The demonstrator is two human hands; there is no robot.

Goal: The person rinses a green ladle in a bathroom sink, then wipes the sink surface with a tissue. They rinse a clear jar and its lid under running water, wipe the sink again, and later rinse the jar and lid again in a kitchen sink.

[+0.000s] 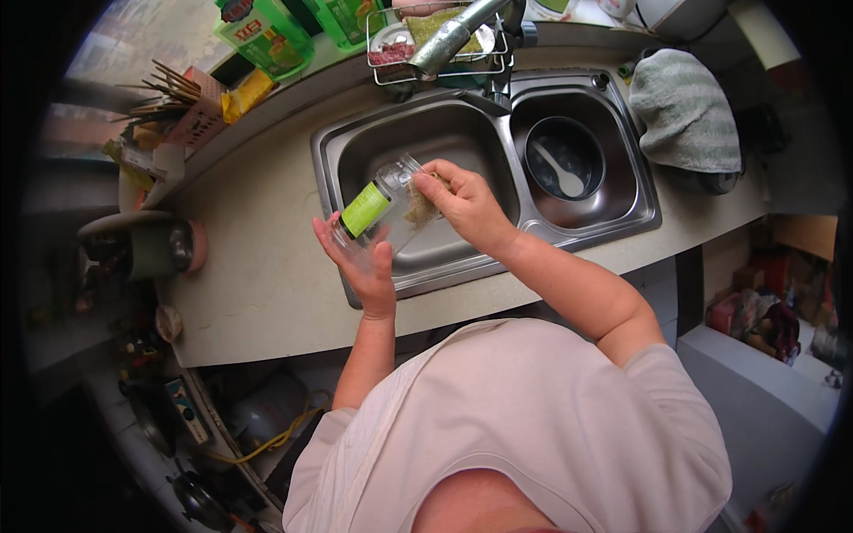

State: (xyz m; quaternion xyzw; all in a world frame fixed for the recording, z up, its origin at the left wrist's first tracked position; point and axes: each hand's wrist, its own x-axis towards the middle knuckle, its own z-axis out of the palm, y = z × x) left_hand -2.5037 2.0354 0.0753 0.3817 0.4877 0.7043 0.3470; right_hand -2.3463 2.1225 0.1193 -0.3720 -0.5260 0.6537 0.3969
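Note:
A clear plastic jar (pixel 366 208) with a bright green label tilts over the large left basin (pixel 460 126) of the steel sink. My left hand (pixel 370 283) supports it from below at its lower left end, fingers spread along its side. Between the thumb and fingers of my right hand (pixel 476 205) is a brownish scrubbing cloth (pixel 421 203), close against the jar's upper right end. Whether the cloth touches the jar's wall or rim I cannot tell.
A dark round pot (pixel 533 156) holding a white spoon (pixel 566 178) sits in the right basin. The faucet (pixel 443 50) overhangs the sink's back, beside a wire rack (pixel 436 74). Green detergent bottles (pixel 266 40) and a pink chopstick basket (pixel 200 110) line the ledge. A striped towel (pixel 686 110) covers something at right.

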